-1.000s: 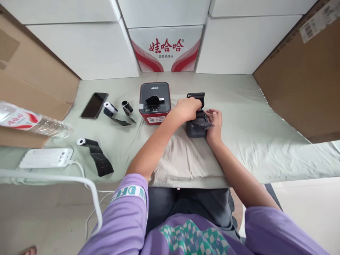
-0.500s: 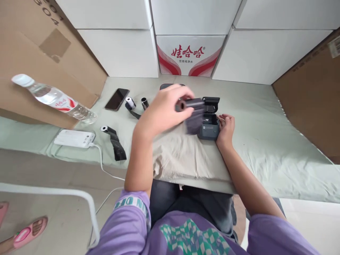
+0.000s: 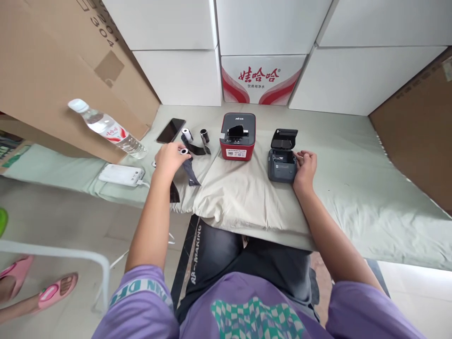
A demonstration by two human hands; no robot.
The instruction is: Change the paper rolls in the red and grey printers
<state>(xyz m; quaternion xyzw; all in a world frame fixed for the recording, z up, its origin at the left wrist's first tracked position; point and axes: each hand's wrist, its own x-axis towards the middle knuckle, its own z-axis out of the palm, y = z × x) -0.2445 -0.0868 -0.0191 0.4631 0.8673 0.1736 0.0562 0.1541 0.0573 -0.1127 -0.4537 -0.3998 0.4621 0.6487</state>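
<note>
Item: dark ribbon roll (image 3: 184,152), at ten o'clock on the bench (image 3: 353,188), pinched in my left hand (image 3: 169,159), tail trailing toward me. Item: grey printer (image 3: 281,162), lid up, at one o'clock; my right hand (image 3: 305,165) steadies its side, fingers loosely curled against it. Red printer (image 3: 238,136) at twelve.

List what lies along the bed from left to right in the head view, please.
Water bottle → white power strip → left hand holding a small roll → red label printer → open grey printer → right hand.
</note>
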